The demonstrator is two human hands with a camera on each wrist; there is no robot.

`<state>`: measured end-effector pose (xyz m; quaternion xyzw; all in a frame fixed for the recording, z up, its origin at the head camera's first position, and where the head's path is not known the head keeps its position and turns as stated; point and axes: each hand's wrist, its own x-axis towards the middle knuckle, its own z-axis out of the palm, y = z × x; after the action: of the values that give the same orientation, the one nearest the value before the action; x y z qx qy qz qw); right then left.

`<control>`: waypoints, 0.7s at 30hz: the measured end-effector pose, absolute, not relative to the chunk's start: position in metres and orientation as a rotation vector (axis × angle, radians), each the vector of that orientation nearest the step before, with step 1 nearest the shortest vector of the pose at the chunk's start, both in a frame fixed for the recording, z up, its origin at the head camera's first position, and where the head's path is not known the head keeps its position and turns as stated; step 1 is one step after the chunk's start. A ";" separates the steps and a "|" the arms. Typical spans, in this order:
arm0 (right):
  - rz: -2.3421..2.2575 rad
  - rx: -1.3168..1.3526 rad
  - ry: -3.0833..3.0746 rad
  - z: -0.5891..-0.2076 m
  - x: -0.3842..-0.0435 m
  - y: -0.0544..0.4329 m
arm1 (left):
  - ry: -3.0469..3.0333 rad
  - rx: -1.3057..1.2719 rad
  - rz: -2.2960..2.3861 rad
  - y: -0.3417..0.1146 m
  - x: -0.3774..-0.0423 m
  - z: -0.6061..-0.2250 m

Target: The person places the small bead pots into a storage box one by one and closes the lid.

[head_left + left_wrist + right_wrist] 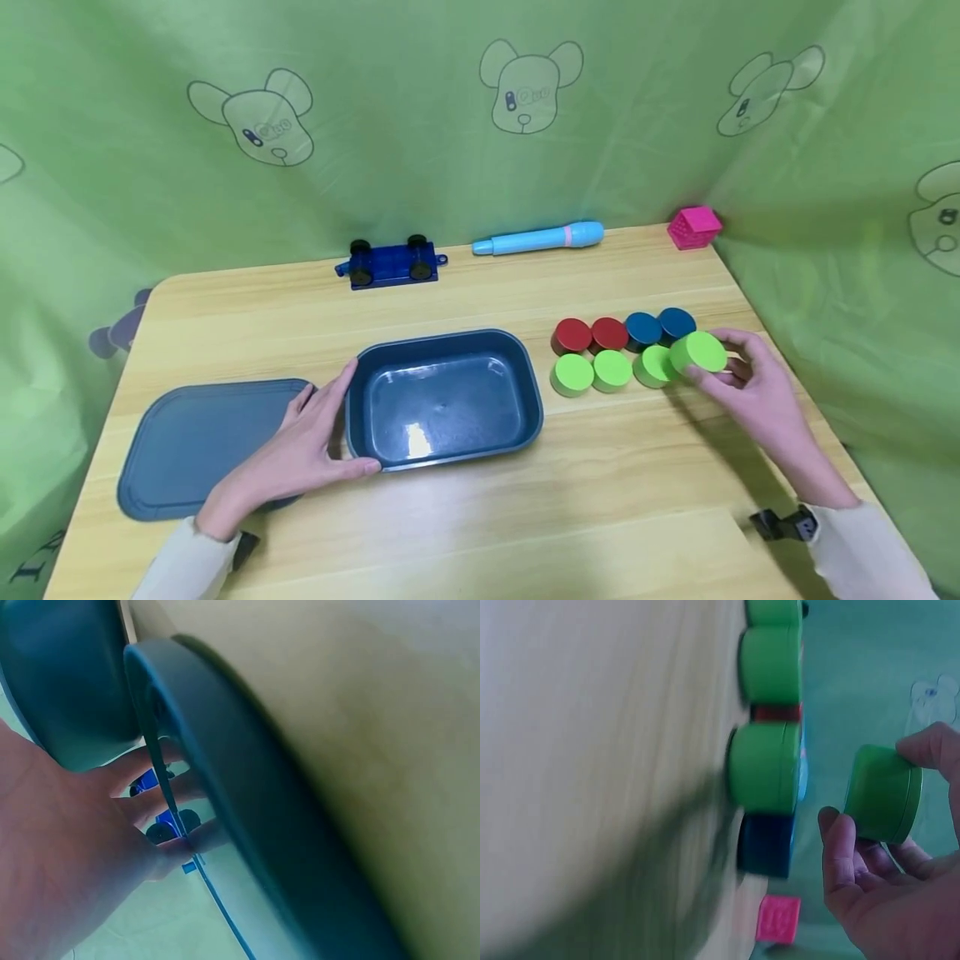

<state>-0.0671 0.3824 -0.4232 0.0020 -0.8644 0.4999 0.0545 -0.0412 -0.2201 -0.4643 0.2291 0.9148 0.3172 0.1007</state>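
Toward the left of the head view, my left hand (300,450) spans the left end of a dark blue plastic box (536,400). Its straight index finger meets the far left corner, its thumb the near one. Under and beside this hand lies the flat blue lid (195,442). On the right, my right hand (757,392) pinches a green round tub (881,793) between thumb and fingertips. In the right wrist view the tub is lifted off the table. Beside it stand three more green tubs (572,375) in a row, behind them two red tubs (572,335) and two dark blue ones (642,330).
Along the table's back edge lie a blue toy wagon chassis (393,264) with black wheels, a light blue pen-like stick (538,240) and a pink cube (693,227). A green curtain (420,167) with printed mouse heads hangs behind and beside the wooden table (555,517).
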 end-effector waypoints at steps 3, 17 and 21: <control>1.555 0.027 -2.617 -0.421 -0.068 0.367 | 2.706 0.671 0.931 -0.221 -0.041 -0.465; 1.551 0.265 -2.708 -0.409 -0.077 0.286 | 2.707 0.656 0.937 -0.222 -0.044 -0.464; 1.565 0.291 -2.765 -0.412 -0.077 0.266 | 2.698 0.643 0.931 -0.221 -0.043 -0.463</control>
<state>-0.0766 0.2659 -0.4123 0.0913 -0.8663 0.4904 -0.0246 -0.0427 -0.2211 -0.4627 0.2184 0.9169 0.3164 0.1077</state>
